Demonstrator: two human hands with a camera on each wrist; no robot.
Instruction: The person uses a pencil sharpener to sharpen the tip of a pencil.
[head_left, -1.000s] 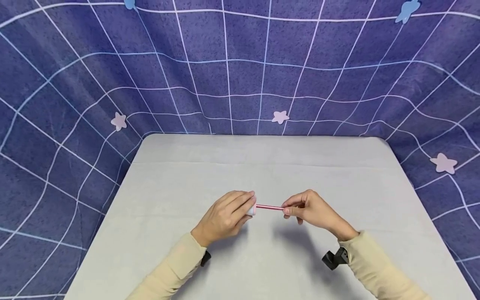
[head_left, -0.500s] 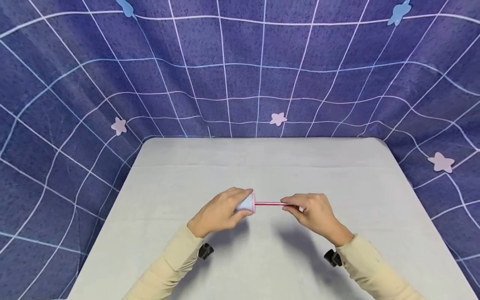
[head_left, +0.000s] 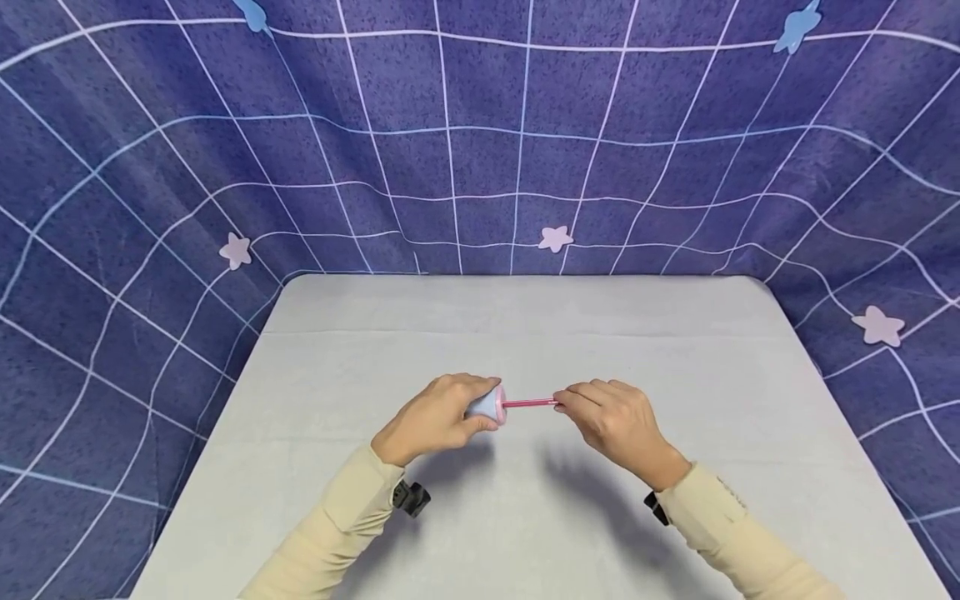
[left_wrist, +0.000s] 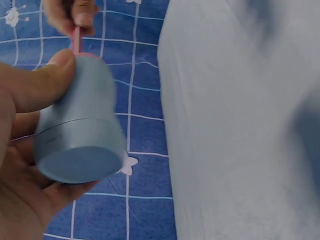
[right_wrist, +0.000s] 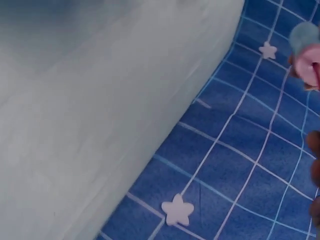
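My left hand (head_left: 431,423) grips a light-blue, waisted pencil sharpener (head_left: 483,406) with a pink end, held above the table. In the left wrist view the thumb lies along one side of the sharpener (left_wrist: 82,125), and its round blue base faces the camera. A thin red pencil (head_left: 528,403) runs from the pink end to my right hand (head_left: 617,423), which pinches its other end. How deep the pencil sits in the sharpener is hidden. At the right wrist view's edge, the pink face of the sharpener (right_wrist: 306,64) shows with the pencil meeting it; only fingertips (right_wrist: 315,170) of my right hand appear.
A white-covered table (head_left: 480,525) lies beneath both hands. Behind it and along its sides hangs a blue cloth (head_left: 480,158) with grid lines and stars. Dark wrist cameras sit under the left cuff (head_left: 411,498) and right cuff (head_left: 656,507).
My right hand has rolled over, its back now turned more upward, with the pencil still pinched. The left fingers have shifted, so more of the sharpener shows. Both hands moved slightly left.
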